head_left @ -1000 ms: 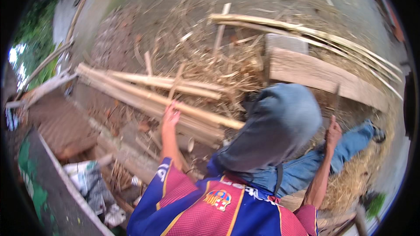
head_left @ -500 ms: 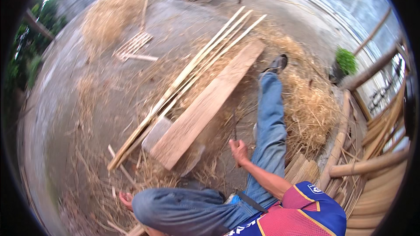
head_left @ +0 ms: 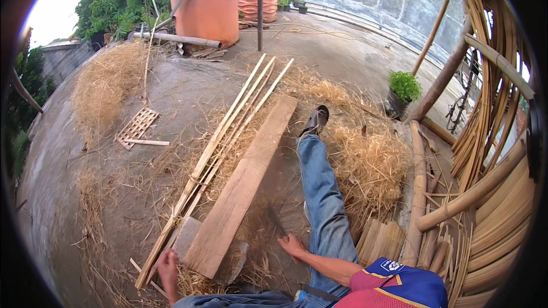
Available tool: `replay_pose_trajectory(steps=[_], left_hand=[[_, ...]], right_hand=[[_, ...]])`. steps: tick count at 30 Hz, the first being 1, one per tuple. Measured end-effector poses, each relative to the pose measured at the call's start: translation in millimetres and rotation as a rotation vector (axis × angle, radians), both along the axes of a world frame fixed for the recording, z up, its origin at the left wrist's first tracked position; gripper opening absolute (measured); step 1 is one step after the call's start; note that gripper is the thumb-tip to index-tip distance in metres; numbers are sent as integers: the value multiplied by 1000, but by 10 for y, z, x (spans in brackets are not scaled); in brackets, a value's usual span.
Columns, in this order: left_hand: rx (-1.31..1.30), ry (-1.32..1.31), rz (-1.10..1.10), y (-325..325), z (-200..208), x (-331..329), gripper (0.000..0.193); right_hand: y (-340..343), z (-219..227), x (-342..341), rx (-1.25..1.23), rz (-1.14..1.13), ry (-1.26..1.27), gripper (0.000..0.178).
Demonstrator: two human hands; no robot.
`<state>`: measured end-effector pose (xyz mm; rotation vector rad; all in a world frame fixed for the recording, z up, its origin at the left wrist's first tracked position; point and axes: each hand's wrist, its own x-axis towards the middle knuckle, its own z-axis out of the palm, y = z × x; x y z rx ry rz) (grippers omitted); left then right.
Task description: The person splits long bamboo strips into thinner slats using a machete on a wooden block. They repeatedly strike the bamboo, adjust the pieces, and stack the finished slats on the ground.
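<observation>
My right hand (head_left: 292, 246) is closed round the handle of a knife (head_left: 276, 222), its dark blade pointing away from me beside my outstretched leg. My left hand (head_left: 167, 268) is raised beside the near end of several long, pale split strips (head_left: 197, 179), apparently bamboo. Its fingers are loosely bent and nothing shows in them; whether they touch the strips is hard to tell. A long wooden plank (head_left: 242, 185) lies slantwise between my hands. Its near end rests by a grey block (head_left: 186, 234).
Dry shavings (head_left: 365, 165) are heaped right of my leg, with another pile (head_left: 108, 88) at far left. A small slatted lattice (head_left: 138, 128) lies on the concrete. Bamboo poles (head_left: 418, 194) and bundled strips (head_left: 502, 222) stand at right, near a potted plant (head_left: 403, 88). Orange tanks (head_left: 205, 8) stand behind.
My view has tilted up, showing more of the background. My left hand has come up from beside my knee towards the strips' near end. My right hand still holds the knife.
</observation>
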<state>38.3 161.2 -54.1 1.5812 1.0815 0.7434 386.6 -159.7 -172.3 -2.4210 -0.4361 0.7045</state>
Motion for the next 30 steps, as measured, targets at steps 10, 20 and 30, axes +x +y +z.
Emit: replay_pose_trajectory(steps=[10, 20, 30], left_hand=[[-203, 397, 666, -1750, -971, -960, 22], [-275, 407, 801, -2583, -830, -1517, 22], [-316, 364, 824, -2886, -857, -1370, 23]], right_hand=[[72, 24, -43, -7, 120, 55, 57], [-15, 98, -93, 15, 164, 3, 51], [-93, 96, -113, -84, 269, -104, 58]])
